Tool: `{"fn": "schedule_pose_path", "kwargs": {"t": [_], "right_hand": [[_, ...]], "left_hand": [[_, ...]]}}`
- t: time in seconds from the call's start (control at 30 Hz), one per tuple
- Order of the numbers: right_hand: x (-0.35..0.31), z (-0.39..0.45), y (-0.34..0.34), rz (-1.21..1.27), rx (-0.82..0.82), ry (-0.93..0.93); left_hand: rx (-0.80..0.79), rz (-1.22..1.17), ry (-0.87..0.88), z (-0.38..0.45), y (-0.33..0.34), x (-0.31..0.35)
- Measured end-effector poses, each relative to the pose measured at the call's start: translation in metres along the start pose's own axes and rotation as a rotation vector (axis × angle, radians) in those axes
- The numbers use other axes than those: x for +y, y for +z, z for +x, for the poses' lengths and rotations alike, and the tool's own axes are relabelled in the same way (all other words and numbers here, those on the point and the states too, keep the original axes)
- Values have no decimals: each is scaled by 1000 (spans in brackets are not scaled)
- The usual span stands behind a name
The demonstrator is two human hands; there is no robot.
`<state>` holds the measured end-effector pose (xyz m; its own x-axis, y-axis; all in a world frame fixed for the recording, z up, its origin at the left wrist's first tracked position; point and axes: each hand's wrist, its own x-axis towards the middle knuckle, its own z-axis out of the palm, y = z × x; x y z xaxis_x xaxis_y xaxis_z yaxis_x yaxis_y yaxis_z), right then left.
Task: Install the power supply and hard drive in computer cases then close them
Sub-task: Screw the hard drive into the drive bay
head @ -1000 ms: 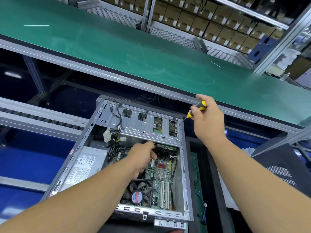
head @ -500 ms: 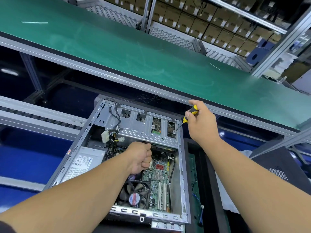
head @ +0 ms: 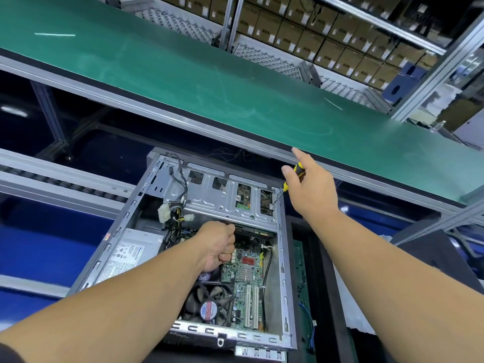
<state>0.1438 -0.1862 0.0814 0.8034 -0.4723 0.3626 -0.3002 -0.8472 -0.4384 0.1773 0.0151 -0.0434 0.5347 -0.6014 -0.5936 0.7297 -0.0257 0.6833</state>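
1. Head view: the computer case lies open on its side, sitting below the edge of the green worktop. You can see straight down onto the motherboard and the cooling fan.
2. The power supply is already in the case, in the left compartment, label side up. Its loose cable bundle with white connectors hangs just beside the drive cage.
3. The right hand is on a yellow and black screwdriver. The index finger and thumb stick out straight, and the handle sits against the palm. The tip touches a spot on the right end of the drive cage, by the case wall.
4. The left hand is clenched into a fist at the lower edge of the drive cage, above the motherboard. Can't tell if there's anything inside it.
5. Rows of brown cardboard boxes sit on shelving behind the worktop.
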Motion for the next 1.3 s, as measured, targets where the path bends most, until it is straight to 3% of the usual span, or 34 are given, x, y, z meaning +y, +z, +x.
{"fn": "schedule_pose_path", "kwargs": {"t": [0.1, 0.3, 0.47, 0.67, 0.83, 1.0, 1.17, 1.3], "right_hand": [[0, 2, 1, 176, -97, 28], [-7, 11, -1, -93, -19, 2], [-5, 15, 0, 131, -136, 60], [-5, 11, -2, -150, 14, -18], [-5, 12, 2, 122, -131, 59], [-4, 11, -3, -137, 10, 35], [-1, 13, 0, 117, -191, 27], [-5, 14, -2, -115, -31, 53]], "left_hand": [[1, -4, 0, 1, -1, 0], [-11, 5, -2, 2, -2, 0], [-10, -31, -4, 3, -3, -1], [-29, -133, -25, 2, -3, -2], [-34, -136, -17, 3, -4, -2], [-65, -108, -81, 4, -2, 0], [-88, -188, -90, 3, 0, 0], [-121, -248, -92, 3, -2, -2]]}}
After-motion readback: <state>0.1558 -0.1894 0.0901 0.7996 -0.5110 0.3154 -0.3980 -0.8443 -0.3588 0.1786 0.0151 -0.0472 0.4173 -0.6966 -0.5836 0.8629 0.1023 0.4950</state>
